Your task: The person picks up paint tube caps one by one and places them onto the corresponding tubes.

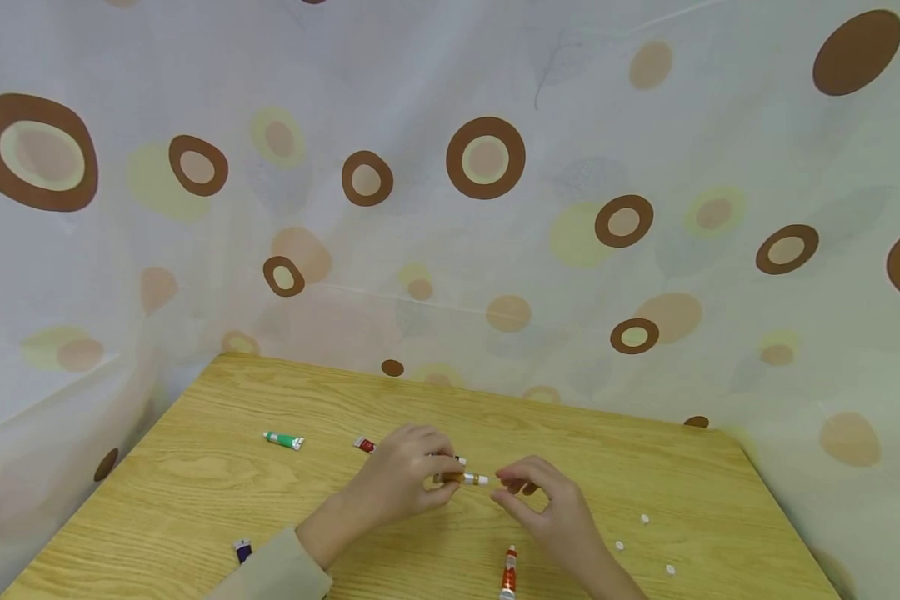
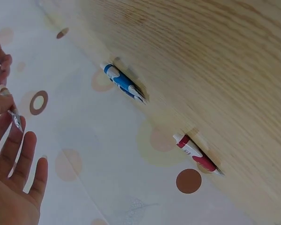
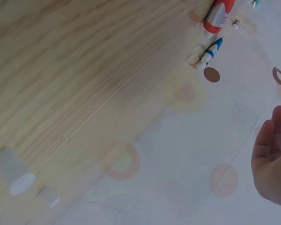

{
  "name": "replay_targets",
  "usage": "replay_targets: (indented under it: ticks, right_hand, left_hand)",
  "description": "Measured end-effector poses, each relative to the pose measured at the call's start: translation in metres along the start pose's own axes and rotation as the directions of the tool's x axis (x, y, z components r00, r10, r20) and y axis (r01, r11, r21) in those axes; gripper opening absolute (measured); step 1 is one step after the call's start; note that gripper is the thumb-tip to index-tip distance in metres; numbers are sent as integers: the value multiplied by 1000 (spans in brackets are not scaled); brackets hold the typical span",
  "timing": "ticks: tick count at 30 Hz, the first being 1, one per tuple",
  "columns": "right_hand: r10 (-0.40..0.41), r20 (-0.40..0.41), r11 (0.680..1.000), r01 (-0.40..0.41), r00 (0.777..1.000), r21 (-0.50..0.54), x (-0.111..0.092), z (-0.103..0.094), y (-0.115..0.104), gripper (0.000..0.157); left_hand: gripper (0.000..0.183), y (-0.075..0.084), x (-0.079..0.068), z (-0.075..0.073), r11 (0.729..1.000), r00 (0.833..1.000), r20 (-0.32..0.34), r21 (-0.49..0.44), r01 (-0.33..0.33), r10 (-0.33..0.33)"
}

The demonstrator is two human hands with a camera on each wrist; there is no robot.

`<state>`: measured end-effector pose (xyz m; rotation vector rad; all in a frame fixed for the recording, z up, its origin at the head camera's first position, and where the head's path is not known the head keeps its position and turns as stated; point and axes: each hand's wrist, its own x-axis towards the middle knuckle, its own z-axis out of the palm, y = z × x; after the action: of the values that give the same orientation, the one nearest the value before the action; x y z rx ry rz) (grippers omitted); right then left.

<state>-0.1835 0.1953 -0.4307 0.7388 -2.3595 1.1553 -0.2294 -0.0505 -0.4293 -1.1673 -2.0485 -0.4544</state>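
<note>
- The work in hand seems to be with paint tubes and their caps, and it looks partway along.
- The left hand (image 1: 412, 468) pinches the gold-banded tube (image 1: 476, 479) between thumb and fingers, near the middle of the bench (image 1: 330, 400), its white end pointing toward the other hand.
- The right hand (image 1: 549, 502) is just beside that white end, thumb and forefinger parted with a gap between them; nothing shows in its grasp. The hands are near each other but do not touch.
- Done, as far as can be judged: three loose white caps lie on the right of the bench, a near one (image 1: 619, 546), a farther one (image 1: 645, 519) and a rightmost one (image 1: 671, 570), so some tubes are probably uncapped.
- Not in hand: the green tube (image 1: 283, 441), the dark red tube (image 1: 366, 447), the blue tube (image 2: 124, 83), the orange-red tube (image 1: 509, 573) and the dark purple tube (image 1: 243, 550), partly hidden by the sleeve (image 1: 281, 571).
- Left, it seems: the held tube's own end. Whether its white tip is a cap or a bare nozzle, I cannot tell; nor which tubes the loose caps belong to.
</note>
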Motion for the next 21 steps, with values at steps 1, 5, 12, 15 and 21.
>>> replay_targets:
  ticks: [1,5,12,15,21]
  right_hand:
    - [-5,-3,1000,5,1000,-3,0,-1,1,20]
    - [-32,-18,999,32,999,-18,-2,-5,4,23]
    - [24,-2,998,-24,1000,-52,-9,-13,12,24]
    - [36,5,997,-35,999,-73,-12,-16,14,25]
    - [58,4,993,-57,998,-101,-18,-28,16,27]
  left_hand:
    - [13,-1,0,0,1000,1000,4,0,5,-5]
    - [12,-4,-2,3,1000,999,26,4,20,-20]
    - [11,-10,-5,7,998,995,86,5,58,-58]
    - [10,-13,-6,9,996,989,117,-2,87,-86]
    - [10,-16,-8,13,992,979,161,-18,129,-124]
